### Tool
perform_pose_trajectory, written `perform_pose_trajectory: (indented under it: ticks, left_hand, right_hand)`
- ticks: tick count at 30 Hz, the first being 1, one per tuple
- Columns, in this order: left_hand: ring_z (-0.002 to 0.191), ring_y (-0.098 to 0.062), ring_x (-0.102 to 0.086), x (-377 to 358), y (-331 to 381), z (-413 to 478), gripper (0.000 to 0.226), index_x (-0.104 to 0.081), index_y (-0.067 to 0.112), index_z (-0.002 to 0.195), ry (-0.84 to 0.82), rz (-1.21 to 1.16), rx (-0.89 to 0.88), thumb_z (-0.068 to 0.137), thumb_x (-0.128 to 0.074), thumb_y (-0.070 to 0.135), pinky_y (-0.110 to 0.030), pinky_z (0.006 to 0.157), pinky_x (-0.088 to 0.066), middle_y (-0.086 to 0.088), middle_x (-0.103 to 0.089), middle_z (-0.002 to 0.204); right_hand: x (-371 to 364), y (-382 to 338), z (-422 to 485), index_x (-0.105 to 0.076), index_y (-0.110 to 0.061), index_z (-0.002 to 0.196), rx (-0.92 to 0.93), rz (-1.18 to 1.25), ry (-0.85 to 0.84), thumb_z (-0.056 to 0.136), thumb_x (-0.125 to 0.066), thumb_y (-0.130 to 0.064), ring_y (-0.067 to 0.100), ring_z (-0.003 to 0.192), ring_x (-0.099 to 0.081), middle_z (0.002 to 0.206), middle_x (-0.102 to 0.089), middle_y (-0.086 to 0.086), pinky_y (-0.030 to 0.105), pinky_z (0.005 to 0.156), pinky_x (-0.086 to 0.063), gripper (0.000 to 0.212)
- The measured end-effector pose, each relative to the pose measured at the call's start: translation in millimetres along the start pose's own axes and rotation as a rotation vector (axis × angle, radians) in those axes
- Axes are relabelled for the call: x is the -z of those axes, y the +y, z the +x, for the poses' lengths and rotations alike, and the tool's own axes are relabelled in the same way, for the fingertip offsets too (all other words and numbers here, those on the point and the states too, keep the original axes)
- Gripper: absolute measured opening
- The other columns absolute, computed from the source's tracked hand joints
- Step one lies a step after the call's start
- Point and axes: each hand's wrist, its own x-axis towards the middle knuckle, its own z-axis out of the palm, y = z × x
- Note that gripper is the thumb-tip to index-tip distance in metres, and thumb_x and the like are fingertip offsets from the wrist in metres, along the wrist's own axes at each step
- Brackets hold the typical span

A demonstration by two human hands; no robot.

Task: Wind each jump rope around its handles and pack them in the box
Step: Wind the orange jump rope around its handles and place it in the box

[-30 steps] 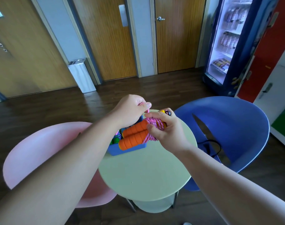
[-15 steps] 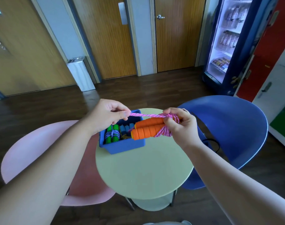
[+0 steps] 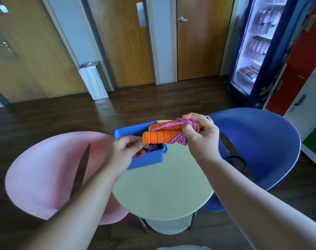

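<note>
The 2 orange handles [image 3: 160, 137] are held side by side in the air above the round green table [image 3: 162, 195]. Their long way runs from 9 o'clock to 3 o'clock, tipped up a little at the 3 o'clock end. The pink rope [image 3: 180, 139] is wound around them at that end, and 1 strand is laid slantwise across the top. The right hand [image 3: 201, 137] is wrapped tight around the wound part, so the bundle is gripped there. The left hand [image 3: 125, 150] is seen at 8 o'clock from the bundle, just beside the free end of the near handle. Its fingers are bent, but it cannot be told if a rope end is pinched in them or nothing is held. The blue box [image 3: 146, 160] is set on the table at 7 o'clock from the bundle, partly under the left hand. A pink bit [image 3: 152, 147] is seen inside it. The box is nearer to the left hand, but the bundle is gripped by the right, so a short move down toward 7 o'clock is likely needed to pack it.
</note>
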Motion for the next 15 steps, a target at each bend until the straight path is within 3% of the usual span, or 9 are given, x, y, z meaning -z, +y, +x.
perform_pose_trajectory:
  ticks: [2, 9, 12, 15]
  left_hand:
    - [0.062, -0.013, -0.069, -5.7, -10.6, -5.2, 0.016, -0.076, 0.008, 0.095, 0.036, -0.030, 0.008, 0.098, -0.063, -0.002, -0.026, 0.061, -0.058, -0.002, -0.079, 0.081]
    - [0.064, -0.022, -0.069, -34.6, -16.3, -14.6, 0.015, -0.076, 0.014, 0.093, 0.154, -0.068, -0.036, 0.099, -0.065, 0.005, -0.031, 0.062, -0.060, -0.007, -0.080, 0.085]
    - [0.058, -0.017, -0.067, -45.3, -16.4, -15.1, 0.019, -0.075, 0.020, 0.090, 0.204, 0.000, -0.056, 0.100, -0.064, 0.009, -0.032, 0.060, -0.061, 0.001, -0.079, 0.080]
    - [0.050, -0.011, -0.063, -52.0, -17.7, -13.2, 0.020, -0.073, 0.022, 0.087, 0.215, 0.132, -0.075, 0.102, -0.062, 0.014, -0.031, 0.058, -0.058, 0.006, -0.077, 0.075]
  right_hand:
    - [-3.1, -0.8, -1.7, -0.078, -0.021, 0.095, -0.006, -0.006, -0.006, 0.083, -0.069, -0.004, 0.006, 0.087, -0.067, 0.109, -0.064, 0.014, 0.022, 0.078, -0.056, 0.023]
    - [-14.2, -4.5, 4.2, -0.078, -0.030, 0.090, -0.057, -0.020, 0.025, 0.082, -0.068, -0.011, 0.012, 0.084, -0.067, 0.105, -0.067, 0.010, 0.033, 0.076, -0.060, 0.023]
    - [-20.5, -1.1, 11.9, -0.077, -0.030, 0.088, -0.198, 0.007, 0.039, 0.083, -0.065, -0.016, 0.026, 0.073, -0.067, 0.087, -0.072, 0.006, 0.040, 0.068, -0.058, 0.019]
    - [-23.1, 4.2, 17.9, -0.078, -0.022, 0.087, -0.359, 0.057, 0.103, 0.089, -0.064, -0.012, 0.020, 0.064, -0.061, 0.070, -0.066, -0.001, 0.034, 0.060, -0.053, 0.016]
